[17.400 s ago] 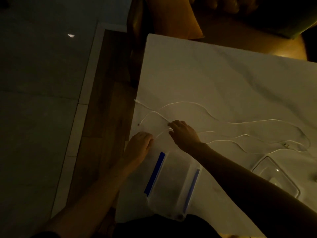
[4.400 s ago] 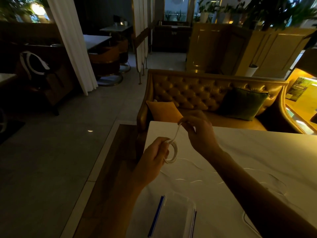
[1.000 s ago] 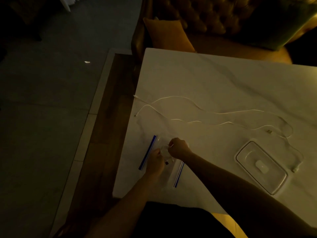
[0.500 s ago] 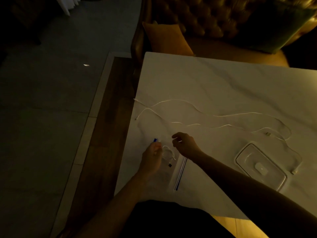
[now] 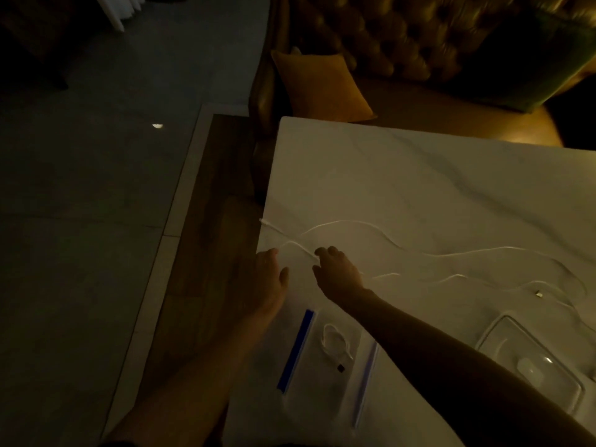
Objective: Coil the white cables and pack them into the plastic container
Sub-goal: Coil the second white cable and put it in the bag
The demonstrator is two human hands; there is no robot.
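- One coiled white cable [image 5: 335, 345] already lies inside the open plastic container [image 5: 325, 391] at the lower centre of the frame, its dark plug end toward the bottom edge — packed, by the look of it, so both hands are free for the next length.
- Two or more loose white cables [image 5: 351, 224] trail uncoiled across the pale counter [image 5: 419, 182], running from the counter's left edge toward the right of the frame, where a small plug [image 5: 538, 294] rests near the clear lid [image 5: 532, 366] set aside at lower right.
- Both hands reach up the frame past the container toward the cable ends at the counter's left edge, probably because a coil is easiest to start from a free end.
- Left hand [image 5: 272, 279] stretches flat, fingers extended and apart, its grip open and empty, fingertips just short of the strand near the counter's edge.
- Right hand [image 5: 338, 272] arches over the strand, fingers curled downward with tips at or touching the cable — in this dim light it cannot be told whether the grip has closed on it.
- Right forearm crosses diagonally from the lower right corner; the left rises from the bottom centre.
- Mustard cushion [image 5: 319, 87] sits on the tufted sofa [image 5: 403, 37] beyond the counter, upper centre.
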